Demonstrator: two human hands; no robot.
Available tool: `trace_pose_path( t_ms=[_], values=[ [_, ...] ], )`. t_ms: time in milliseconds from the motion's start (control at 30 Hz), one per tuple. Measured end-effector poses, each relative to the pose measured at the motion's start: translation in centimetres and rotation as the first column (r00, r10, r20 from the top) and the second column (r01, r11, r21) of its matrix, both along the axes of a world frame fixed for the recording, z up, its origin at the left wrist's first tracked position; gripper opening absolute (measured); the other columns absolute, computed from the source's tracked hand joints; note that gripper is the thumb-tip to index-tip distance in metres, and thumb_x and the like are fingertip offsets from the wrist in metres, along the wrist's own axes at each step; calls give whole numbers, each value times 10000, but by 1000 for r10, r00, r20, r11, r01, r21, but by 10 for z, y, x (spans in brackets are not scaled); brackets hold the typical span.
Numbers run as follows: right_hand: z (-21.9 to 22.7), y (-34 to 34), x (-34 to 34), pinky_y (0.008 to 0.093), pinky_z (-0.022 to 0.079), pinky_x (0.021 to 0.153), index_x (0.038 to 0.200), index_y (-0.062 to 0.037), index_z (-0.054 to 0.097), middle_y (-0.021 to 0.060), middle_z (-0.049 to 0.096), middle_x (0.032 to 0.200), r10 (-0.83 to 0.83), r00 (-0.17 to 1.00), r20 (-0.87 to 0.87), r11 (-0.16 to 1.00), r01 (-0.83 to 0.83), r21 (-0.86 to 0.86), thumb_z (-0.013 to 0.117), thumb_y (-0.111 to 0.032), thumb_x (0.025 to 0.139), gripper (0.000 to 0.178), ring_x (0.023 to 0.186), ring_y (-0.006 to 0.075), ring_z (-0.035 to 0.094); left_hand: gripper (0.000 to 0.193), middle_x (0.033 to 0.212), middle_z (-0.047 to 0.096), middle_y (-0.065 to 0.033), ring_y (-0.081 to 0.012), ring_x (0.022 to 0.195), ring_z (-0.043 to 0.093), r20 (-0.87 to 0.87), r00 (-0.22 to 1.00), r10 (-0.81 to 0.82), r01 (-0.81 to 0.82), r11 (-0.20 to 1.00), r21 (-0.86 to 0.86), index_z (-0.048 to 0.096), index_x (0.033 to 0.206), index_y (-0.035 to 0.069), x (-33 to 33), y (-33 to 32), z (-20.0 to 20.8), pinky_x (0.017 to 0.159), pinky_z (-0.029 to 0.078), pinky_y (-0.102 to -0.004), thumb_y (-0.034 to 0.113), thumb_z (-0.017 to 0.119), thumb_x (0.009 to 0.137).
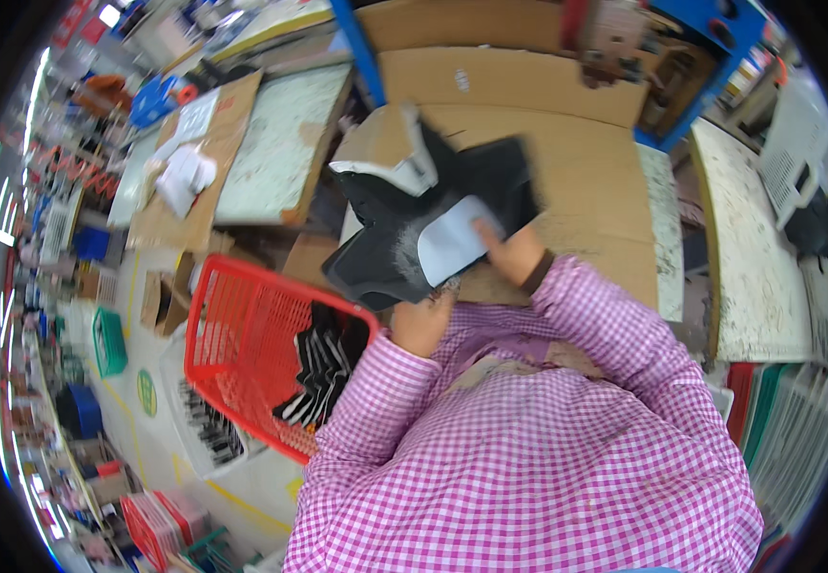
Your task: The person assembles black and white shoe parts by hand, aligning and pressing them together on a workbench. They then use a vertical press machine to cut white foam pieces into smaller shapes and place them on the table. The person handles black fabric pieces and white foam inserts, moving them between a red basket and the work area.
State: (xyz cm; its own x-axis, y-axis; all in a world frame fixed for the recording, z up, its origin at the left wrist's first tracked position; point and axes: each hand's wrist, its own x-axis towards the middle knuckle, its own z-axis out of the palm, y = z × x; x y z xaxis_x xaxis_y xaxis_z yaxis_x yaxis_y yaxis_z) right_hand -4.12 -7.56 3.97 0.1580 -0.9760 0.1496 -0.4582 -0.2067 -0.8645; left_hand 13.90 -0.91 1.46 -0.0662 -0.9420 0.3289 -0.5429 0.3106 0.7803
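Observation:
A dark, soft cut piece (385, 234), black with a fuzzy grey area and looking like part of a shoe upper, is held up before me. My left hand (423, 320) is closed on its near lower edge. At its right side my right hand (516, 254) pinches it, the thumb lying on a smooth pale patch (457, 239). The piece's right part is blurred by motion. Just beyond it a white-edged tan piece (385, 153) shows, partly covered; I cannot tell whether it is attached.
Cardboard (586, 191) covers the bench ahead, below a blue machine frame (700, 105). To my left a red plastic basket (242, 358) holds stacked black-and-white pieces (314, 368). A side table (275, 162) stands at the far left, a worn white-topped table (753, 248) at the right.

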Motion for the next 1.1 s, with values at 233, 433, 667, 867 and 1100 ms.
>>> trace_pose_path(
  t_ms=[233,433,667,867,1100],
  values=[
    [60,-9,26,300,438,912,1246,-26,510,135,558,1218,252,965,-68,897,-259,-359,501,-160,903,368,1042,227,583,434,1016,634,-190,-214,780,659,-566,648,509,-390,860,328,506,1149,-40,194,58,81,600,558,-279,319,529,906],
    [98,10,116,371,495,840,1210,-270,559,106,520,1273,259,722,-642,94,-680,-727,596,-191,781,437,1085,299,557,791,1178,560,-194,-242,1019,587,-935,276,222,210,935,285,442,1242,-80,210,73,108,877,484,-349,618,400,872],
    [74,36,151,428,352,1034,1351,-363,361,70,290,1456,367,509,-779,220,-861,-459,550,-63,765,685,1317,267,325,317,977,602,-86,-185,870,609,-677,607,417,-232,907,351,543,1072,4,261,100,91,810,502,-313,61,603,765],
    [52,26,100,409,396,980,1337,-190,412,125,437,1350,269,618,-739,420,-765,-488,496,-82,805,549,1235,259,440,148,646,572,-74,-234,639,615,-280,670,687,-686,718,121,511,707,74,352,135,64,625,487,-328,-27,619,696],
    [-4,60,74,416,383,965,1232,-66,498,148,458,1326,464,503,-729,464,-839,-283,486,-101,810,424,1233,292,437,263,912,655,-180,-340,878,632,830,538,146,-738,556,381,671,990,130,342,98,-112,776,494,-419,81,548,763]
  ],
)
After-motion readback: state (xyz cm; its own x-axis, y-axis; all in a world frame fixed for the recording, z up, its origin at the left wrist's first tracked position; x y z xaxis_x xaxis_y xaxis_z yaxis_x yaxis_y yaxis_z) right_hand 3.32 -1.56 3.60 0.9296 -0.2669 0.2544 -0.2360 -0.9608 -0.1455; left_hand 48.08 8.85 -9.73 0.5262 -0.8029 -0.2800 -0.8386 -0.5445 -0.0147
